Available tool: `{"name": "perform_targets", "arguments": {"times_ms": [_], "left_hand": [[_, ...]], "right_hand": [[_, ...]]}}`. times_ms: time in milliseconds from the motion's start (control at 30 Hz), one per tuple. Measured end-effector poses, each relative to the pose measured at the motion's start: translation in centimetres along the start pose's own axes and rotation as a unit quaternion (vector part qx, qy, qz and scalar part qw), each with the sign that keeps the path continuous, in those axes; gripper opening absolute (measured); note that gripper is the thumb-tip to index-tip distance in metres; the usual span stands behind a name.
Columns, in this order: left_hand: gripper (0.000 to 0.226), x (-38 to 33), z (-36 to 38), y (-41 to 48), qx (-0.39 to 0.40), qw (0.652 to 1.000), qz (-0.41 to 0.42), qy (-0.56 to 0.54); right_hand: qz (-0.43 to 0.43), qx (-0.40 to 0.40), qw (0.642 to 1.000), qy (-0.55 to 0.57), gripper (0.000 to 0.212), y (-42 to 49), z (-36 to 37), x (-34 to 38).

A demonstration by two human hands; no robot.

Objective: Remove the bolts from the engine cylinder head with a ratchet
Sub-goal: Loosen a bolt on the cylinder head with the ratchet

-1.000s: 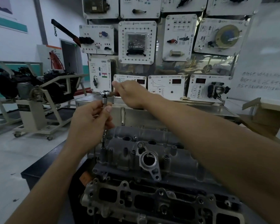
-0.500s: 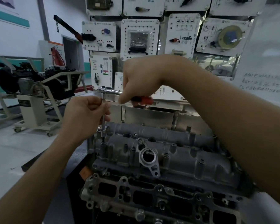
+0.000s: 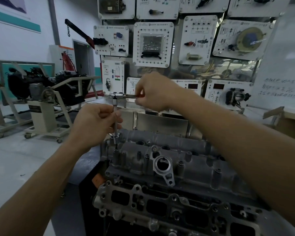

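Below my forearms, from mid-view down to six o'clock, sits the grey cast-aluminium engine cylinder head (image 3: 186, 167), its long side running from nine toward three o'clock. At its far left corner, about eleven o'clock on the casting, a slim chrome extension bar (image 3: 115, 129) stands upright with a short chrome socket (image 3: 115, 141) on its lower end. A thin dark bolt shank (image 3: 116, 147) shows between the socket and the boss beneath it; the bolt's head is hidden inside the socket.

My left hand (image 3: 94, 123) comes in from seven o'clock. Its fingers are curled round the bar, with thumb and forefinger pinching the shaft about halfway up. On top of the bar sits the chrome ratchet (image 3: 117, 95), its handle lying level and pointing toward three o'clock. My right hand (image 3: 153, 93) reaches in from four o'clock and closes its fingers round that handle; a bit of red grip shows between them.

Other dark bolt heads (image 3: 180, 163) stand in bosses across the casting. Beyond it, at twelve o'clock, hangs a wall of white training panels (image 3: 152, 45) with car parts mounted on them. Off at nine o'clock a black engine on a white wheeled stand (image 3: 41, 92) is parked on the pale floor, well apart from my work. At two o'clock leans a whiteboard (image 3: 284, 68) with handwriting.
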State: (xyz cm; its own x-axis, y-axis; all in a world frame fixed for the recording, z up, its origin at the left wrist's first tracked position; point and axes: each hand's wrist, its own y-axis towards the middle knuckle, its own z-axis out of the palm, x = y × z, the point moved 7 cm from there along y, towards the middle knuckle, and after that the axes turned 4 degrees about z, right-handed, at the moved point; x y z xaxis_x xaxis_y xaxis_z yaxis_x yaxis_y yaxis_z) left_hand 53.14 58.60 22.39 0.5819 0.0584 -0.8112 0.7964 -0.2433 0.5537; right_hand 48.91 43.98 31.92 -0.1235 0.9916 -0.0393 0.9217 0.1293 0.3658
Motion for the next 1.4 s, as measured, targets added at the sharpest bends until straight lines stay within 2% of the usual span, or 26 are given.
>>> {"name": "perform_targets", "arguments": {"times_ms": [133,200,267,367,433,567,667,833,967,1067,1133,1233,1300,1400], "left_hand": [[0.008,-0.7,0.5,-0.1,-0.023,0.999,0.009,0.032],[0.018,-1.0,0.1,-0.4,-0.032,0.999,0.013,0.032],[0.029,-1.1,-0.4,-0.7,-0.046,0.998,0.014,0.033],[0.032,-1.2,-0.1,-0.5,-0.055,0.994,0.033,0.087],[0.033,-1.3,0.5,-0.1,-0.057,0.993,0.043,0.094],[0.026,-2.0,0.6,1.2,-0.080,0.990,0.064,0.100],[0.023,-3.9,-0.1,2.6,-0.104,0.990,0.080,0.050],[0.020,-6.8,4.2,2.3,-0.041,0.995,0.087,-0.037],[0.026,-9.3,13.4,-0.4,0.061,0.991,0.071,-0.095],[0.018,-12.7,22.3,-3.8,0.186,0.974,0.099,-0.086],[0.006,-15.2,28.3,-6.7,0.268,0.951,0.127,-0.084],[0.010,-18.5,36.6,-11.5,0.363,0.915,0.148,-0.096],[0.013,-20.6,41.7,-14.9,0.410,0.891,0.170,-0.093],[0.010,-22.7,48.4,-20.0,0.452,0.868,0.193,-0.080]], "right_hand": [[0.006,0.136,0.989,0.063,0.041,-1.8,-1.6,1.5],[0.017,0.153,0.983,0.099,0.036,-1.6,-1.3,1.6],[0.027,0.126,0.990,0.066,0.022,-0.8,-0.2,1.1],[0.069,0.022,0.997,-0.038,0.012,0.7,2.6,-0.2],[0.079,-0.020,0.996,-0.031,0.007,1.4,3.9,-0.1],[0.077,-0.055,0.995,0.044,0.031,2.3,3.3,-0.2],[0.064,-0.094,0.990,0.081,0.036,2.3,0.9,-0.7],[0.080,-0.107,0.986,0.103,0.037,-1.6,-3.3,-4.0],[0.184,-0.091,0.975,0.083,0.042,-10.9,-5.0,-10.7],[0.293,-0.090,0.947,0.095,0.044,-20.9,-6.4,-17.4],[0.374,-0.094,0.915,0.114,0.042,-28.8,-7.2,-21.6],[0.499,-0.120,0.836,0.196,0.032,-40.7,-7.4,-26.4],[0.561,-0.146,0.784,0.224,0.033,-47.8,-7.3,-28.3],[0.617,-0.173,0.735,0.221,0.033,-56.6,-7.2,-30.1]]}}
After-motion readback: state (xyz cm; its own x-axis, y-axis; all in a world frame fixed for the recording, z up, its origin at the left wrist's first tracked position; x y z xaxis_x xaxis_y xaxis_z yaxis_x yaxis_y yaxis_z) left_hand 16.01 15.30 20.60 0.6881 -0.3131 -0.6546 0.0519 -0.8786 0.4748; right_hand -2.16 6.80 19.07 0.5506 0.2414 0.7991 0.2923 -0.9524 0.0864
